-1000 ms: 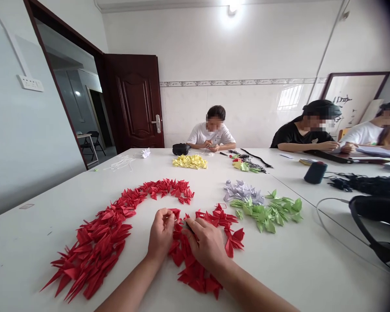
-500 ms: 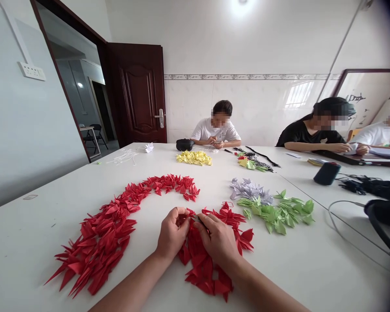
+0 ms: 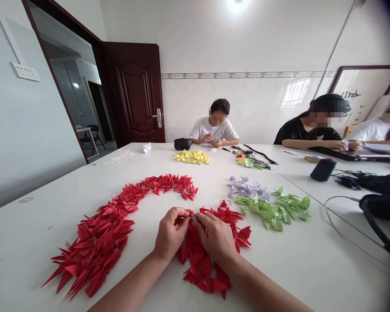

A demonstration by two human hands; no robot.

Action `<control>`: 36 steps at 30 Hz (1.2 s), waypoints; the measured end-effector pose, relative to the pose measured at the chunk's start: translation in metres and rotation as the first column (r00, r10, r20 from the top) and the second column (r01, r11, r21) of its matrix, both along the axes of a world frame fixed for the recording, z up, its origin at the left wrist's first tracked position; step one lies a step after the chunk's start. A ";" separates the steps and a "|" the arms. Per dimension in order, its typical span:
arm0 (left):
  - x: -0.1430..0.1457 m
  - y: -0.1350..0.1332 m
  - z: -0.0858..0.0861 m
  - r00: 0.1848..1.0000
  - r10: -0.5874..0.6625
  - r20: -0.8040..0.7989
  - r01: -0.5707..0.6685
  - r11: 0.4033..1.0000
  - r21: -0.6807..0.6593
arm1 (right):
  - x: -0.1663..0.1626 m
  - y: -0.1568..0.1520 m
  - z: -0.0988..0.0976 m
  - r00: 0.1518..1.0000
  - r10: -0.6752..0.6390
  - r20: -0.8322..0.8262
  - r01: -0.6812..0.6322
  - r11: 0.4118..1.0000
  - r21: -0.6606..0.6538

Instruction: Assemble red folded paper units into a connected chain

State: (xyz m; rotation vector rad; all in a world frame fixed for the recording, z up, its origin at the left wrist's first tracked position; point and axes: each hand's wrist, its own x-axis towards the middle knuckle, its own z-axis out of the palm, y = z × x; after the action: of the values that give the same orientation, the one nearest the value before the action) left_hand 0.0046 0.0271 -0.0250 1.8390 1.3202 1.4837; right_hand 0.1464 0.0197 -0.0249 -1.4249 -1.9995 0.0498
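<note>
"Where were the hands?"

"Together, low over the white table point(image 3: 35, 229). The left hand point(image 3: 170, 234) and right hand point(image 3: 216, 240) met at the fingertips around a small dark pointed thing point(image 3: 194, 218). The right hand pinched it. I couldn't tell whether the left gripped it too or only steadied the red paper beside it."

"And the red origami cranes point(image 3: 94, 247)?"

"They lay in a broken ring, open at the hands, with one stretch running directly beneath the wrists. That looked deliberate: the pile stayed within easy reach."

"What about the other colours?"

"Lilac cranes point(image 3: 247, 187) and green cranes point(image 3: 274, 212) lay just right of the ring, touching each other. Yellow cranes point(image 3: 191, 157) lay farther off. Keeping each colour apart probably made each one quick to find."

"Was anyone else working?"

"A person across the table point(image 3: 212, 130) sat with both hands together near a black pouch point(image 3: 183, 144). What those hands held was too small to tell."
</note>
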 end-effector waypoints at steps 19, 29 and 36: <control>-0.002 0.001 0.001 0.998 0.032 -0.051 -0.033 0.999 -0.008 | -0.001 -0.002 0.006 0.999 0.019 -0.030 -0.019 1.000 0.017; -0.002 0.001 0.001 0.998 0.043 -0.054 -0.043 0.999 -0.002 | 0.001 -0.002 0.005 1.000 0.020 -0.002 -0.020 1.000 0.008; -0.001 0.001 0.002 0.997 0.056 -0.053 -0.055 0.998 0.030 | 0.000 -0.003 0.006 1.000 0.017 0.005 -0.017 1.000 0.009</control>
State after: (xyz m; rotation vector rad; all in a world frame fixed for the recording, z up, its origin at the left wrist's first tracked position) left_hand 0.0032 0.0277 -0.0231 1.8863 1.3927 1.4982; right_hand 0.1466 0.0164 -0.0191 -1.4037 -2.0134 0.0452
